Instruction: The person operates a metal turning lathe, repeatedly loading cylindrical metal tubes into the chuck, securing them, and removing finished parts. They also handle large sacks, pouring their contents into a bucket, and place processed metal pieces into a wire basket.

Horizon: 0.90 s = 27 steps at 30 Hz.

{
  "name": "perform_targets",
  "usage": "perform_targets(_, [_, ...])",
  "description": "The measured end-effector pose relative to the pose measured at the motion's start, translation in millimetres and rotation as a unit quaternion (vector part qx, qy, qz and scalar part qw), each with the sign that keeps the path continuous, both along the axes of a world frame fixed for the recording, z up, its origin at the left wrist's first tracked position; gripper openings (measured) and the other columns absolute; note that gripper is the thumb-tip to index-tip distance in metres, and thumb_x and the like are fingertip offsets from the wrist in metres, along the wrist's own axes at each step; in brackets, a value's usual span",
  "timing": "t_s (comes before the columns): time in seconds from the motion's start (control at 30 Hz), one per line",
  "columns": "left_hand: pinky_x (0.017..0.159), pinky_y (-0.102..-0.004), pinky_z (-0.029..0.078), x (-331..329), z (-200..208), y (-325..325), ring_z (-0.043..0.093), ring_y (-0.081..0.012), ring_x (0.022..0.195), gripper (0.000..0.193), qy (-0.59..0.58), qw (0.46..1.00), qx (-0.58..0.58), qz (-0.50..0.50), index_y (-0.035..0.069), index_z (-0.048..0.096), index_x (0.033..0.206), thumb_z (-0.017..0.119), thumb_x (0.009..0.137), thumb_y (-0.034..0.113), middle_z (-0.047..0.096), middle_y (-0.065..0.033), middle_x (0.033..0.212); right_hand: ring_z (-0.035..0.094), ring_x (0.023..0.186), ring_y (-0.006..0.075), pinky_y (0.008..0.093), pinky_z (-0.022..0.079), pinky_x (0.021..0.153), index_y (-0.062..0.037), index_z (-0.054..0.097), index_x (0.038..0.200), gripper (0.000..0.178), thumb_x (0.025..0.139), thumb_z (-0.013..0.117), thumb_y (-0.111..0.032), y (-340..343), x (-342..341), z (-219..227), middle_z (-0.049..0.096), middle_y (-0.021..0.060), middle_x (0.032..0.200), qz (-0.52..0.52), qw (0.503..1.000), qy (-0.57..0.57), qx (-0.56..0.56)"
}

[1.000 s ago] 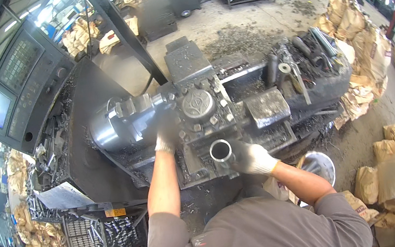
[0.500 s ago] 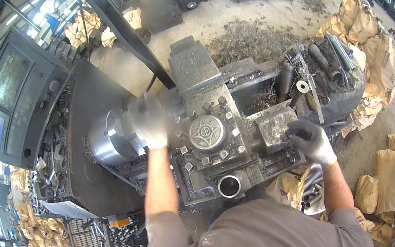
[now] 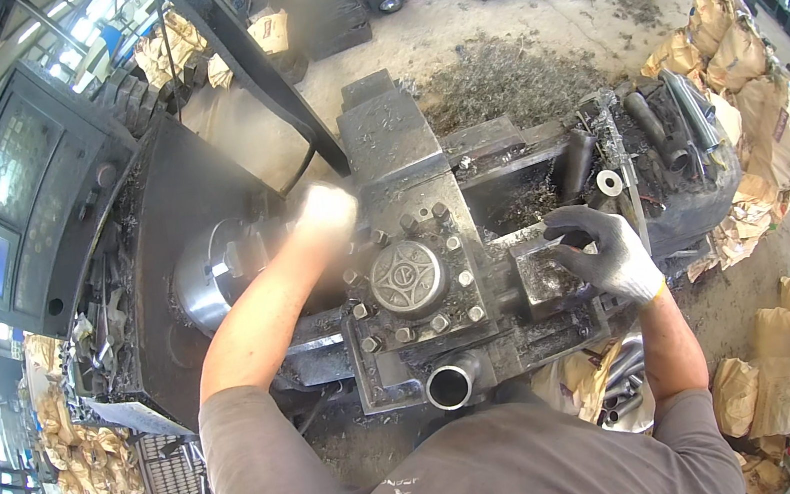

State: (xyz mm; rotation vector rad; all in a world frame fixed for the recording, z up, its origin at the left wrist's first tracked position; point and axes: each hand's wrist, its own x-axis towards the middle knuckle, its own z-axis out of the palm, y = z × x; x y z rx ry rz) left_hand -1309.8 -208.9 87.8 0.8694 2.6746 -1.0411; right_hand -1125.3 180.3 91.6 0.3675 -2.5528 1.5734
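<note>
Risk noted: any rotation of the shiny round steel chuck (image 3: 199, 290), left of the work area, could have snagged the white-gloved left hand (image 3: 324, 211) nearby. A bump from the grey-shirted torso (image 3: 515, 452) could have shifted the hollow dark metal tube (image 3: 466, 374) just ahead of it, if unfastened. Left forearm (image 3: 266, 300) slanted up and rightward; hand blurred, its grip could not be told. Right hand (image 3: 610, 252), dark-palmed and white-backed, hung over the worn grey metal block (image 3: 543, 277), fingers loosely curved, thumb apart, nothing visible in its grip.
</note>
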Motion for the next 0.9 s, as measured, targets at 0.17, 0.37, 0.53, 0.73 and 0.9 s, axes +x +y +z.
perform_targets(0.17, [0.084, -0.0457, 0.06, -9.5, 4.8, 13.5, 0.079, -0.0311, 0.097, 0.027, -0.092, 0.994, -0.042, 0.044, 0.011, 0.085, 0.104, 0.071, 0.088, 0.029, 0.082, -0.0119, 0.103, 0.076, 0.1, 0.0176, 0.0317, 0.059, 0.09, 0.0008, 0.071, 0.127, 0.042, 0.085, 0.079, -0.003, 8.9, -4.9, 26.0, 0.079, 0.0124, 0.11, 0.026, 0.999, 0.006, 0.041])
perform_targets(0.37, [0.095, -0.0424, 0.058, -30.8, 32.4, 0.4, 0.076, -0.0347, 0.101, 0.049, -0.142, 0.85, 0.429, 0.271, 0.006, 0.082, 0.108, 0.066, 0.096, 0.051, 0.08, -0.0182, 0.108, 0.077, 0.09, 0.0211, 0.0347, 0.062, 0.078, -0.0034, 0.074, 0.124, 0.042, 0.083, 0.082, -0.005, 34.8, -45.3, 22.2, 0.079, 0.0156, 0.107, 0.013, 0.984, 0.079, 0.158])
perform_targets(0.53, [0.1, -0.0396, 0.053, 8.7, 48.7, 19.2, 0.075, -0.0274, 0.113, 0.048, -0.086, 0.989, 0.008, 0.122, 0.005, 0.082, 0.112, 0.057, 0.1, 0.044, 0.079, -0.0205, 0.112, 0.075, 0.083, 0.0347, 0.0511, 0.056, 0.082, -0.007, 0.078, 0.116, 0.04, 0.08, 0.077, -0.026, 73.0, -121.0, -55.7, 0.079, 0.014, 0.093, 0.109, 0.624, 0.069, 0.771])
perform_targets(0.73, [0.107, -0.0462, 0.052, 7.9, 18.5, -16.2, 0.069, -0.0358, 0.124, 0.044, -0.093, 0.972, 0.186, 0.107, 0.002, 0.073, 0.132, 0.064, 0.101, 0.031, 0.071, -0.02, 0.137, 0.079, 0.094, 0.032, 0.0426, 0.062, 0.082, -0.0152, 0.085, 0.094, 0.02, 0.078, 0.076, -0.025, 80.0, -148.0, -60.9, 0.081, 0.0135, 0.095, 0.154, 0.583, -0.06, 0.796])
perform_targets(0.9, [0.109, -0.0408, 0.055, 26.5, 48.0, -49.0, 0.067, -0.0395, 0.126, 0.067, 0.194, 0.747, 0.635, 0.037, 0.003, 0.051, 0.154, 0.075, 0.093, 0.015, 0.063, -0.0248, 0.143, 0.079, 0.092, 0.0334, 0.0435, 0.063, 0.083, -0.0107, 0.084, 0.095, 0.023, 0.078, 0.079, -0.025, 55.5, -156.9, -0.9, 0.08, 0.0179, 0.095, 0.082, 0.699, -0.082, 0.705])
